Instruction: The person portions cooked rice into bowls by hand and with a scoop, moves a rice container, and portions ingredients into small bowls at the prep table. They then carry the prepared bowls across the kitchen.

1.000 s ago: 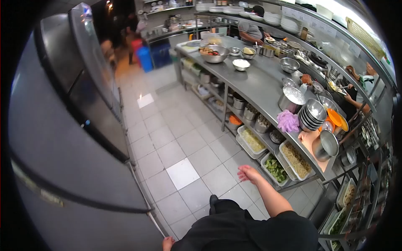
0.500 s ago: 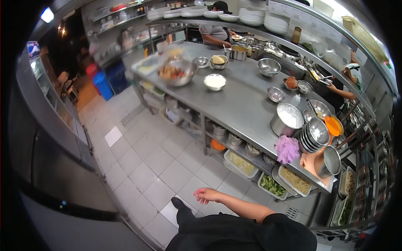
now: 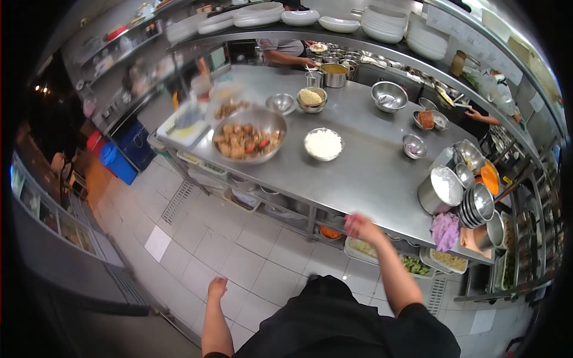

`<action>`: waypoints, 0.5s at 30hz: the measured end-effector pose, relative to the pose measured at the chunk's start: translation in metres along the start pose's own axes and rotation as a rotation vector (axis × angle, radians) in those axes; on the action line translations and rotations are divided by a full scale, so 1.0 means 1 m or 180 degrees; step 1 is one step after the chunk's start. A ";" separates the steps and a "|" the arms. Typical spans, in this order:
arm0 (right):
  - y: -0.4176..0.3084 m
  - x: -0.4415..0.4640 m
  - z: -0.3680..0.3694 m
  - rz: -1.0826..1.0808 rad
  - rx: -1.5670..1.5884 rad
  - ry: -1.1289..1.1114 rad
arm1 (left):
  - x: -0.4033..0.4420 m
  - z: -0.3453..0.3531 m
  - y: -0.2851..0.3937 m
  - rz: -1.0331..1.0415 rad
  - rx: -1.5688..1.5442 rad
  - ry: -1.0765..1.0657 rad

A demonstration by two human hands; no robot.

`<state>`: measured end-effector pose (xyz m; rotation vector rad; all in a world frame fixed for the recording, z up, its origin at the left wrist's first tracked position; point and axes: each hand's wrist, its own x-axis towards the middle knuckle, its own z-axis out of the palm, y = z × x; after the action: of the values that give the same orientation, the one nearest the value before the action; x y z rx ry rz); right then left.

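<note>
My left hand (image 3: pixel 218 287) hangs low over the floor tiles, its fingers curled in and nothing seen in them. My right hand (image 3: pixel 362 228) is beside the front edge of the steel table (image 3: pixel 358 173), blurred by motion, so its fingers do not show clearly. Nearest on the tabletop is a steel bowl of white shredded food (image 3: pixel 323 144). Left of it, a large steel bowl (image 3: pixel 280 128) holds browned chunks with red pieces. Below the tabletop, near my right hand, there is a container of orange shreds (image 3: pixel 330 232).
A tall steel pot (image 3: pixel 440 191), stacked bowls (image 3: pixel 477 206) and a purple cloth (image 3: pixel 445 231) crowd the table's right end. White plates (image 3: pixel 382 24) line the overhead shelf. Two people work across the table. A fridge stands left; a blue bin (image 3: pixel 118 162) is farther back.
My view has moved forward along the table, bringing the large bowl closer. My right hand has risen toward the table edge, and my left hand has come into view.
</note>
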<state>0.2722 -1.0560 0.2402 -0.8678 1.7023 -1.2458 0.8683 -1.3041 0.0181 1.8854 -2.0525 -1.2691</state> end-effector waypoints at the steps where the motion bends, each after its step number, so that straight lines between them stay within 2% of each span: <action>1: -0.033 0.030 -0.013 -0.0021 -0.0229 0.0414 | 0.033 -0.014 0.042 0.0013 -0.0198 0.0102; 2: -0.054 0.066 -0.033 -0.0485 -0.0474 0.0652 | 0.061 -0.024 0.078 0.0051 -0.0159 0.0091; 3: -0.085 0.098 -0.047 -0.0670 -0.0573 0.0850 | 0.085 -0.030 0.111 0.0208 -0.0308 0.0118; 5: -0.142 0.164 -0.078 -0.1069 -0.1328 0.1325 | 0.122 -0.021 0.148 0.0351 -0.0419 0.0137; 7: -0.182 0.228 -0.093 -0.1281 -0.1347 0.1549 | 0.149 -0.010 0.156 0.0580 -0.0715 -0.0236; 9: -0.217 0.295 -0.107 -0.1388 -0.1190 0.1582 | 0.161 0.005 0.150 0.0333 -0.0194 -0.0605; 11: -0.246 0.348 -0.113 -0.1400 -0.1231 0.1642 | 0.164 0.017 0.127 -0.0129 -0.0172 -0.0899; 13: -0.261 0.395 -0.112 -0.1391 -0.1182 0.1657 | 0.162 0.015 0.078 0.0558 0.0608 -0.1244; 14: -0.267 0.413 -0.109 -0.1417 -0.1150 0.1664 | 0.148 0.019 0.053 0.0262 0.1187 -0.1044; 15: -0.272 0.427 -0.104 -0.1396 -0.1169 0.1649 | 0.142 0.018 0.057 -0.0027 0.1768 -0.0836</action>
<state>0.0160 -1.4659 0.4231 -1.2650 2.2845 -1.5712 0.7795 -1.4228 -0.0243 2.0065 -2.7684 -1.0696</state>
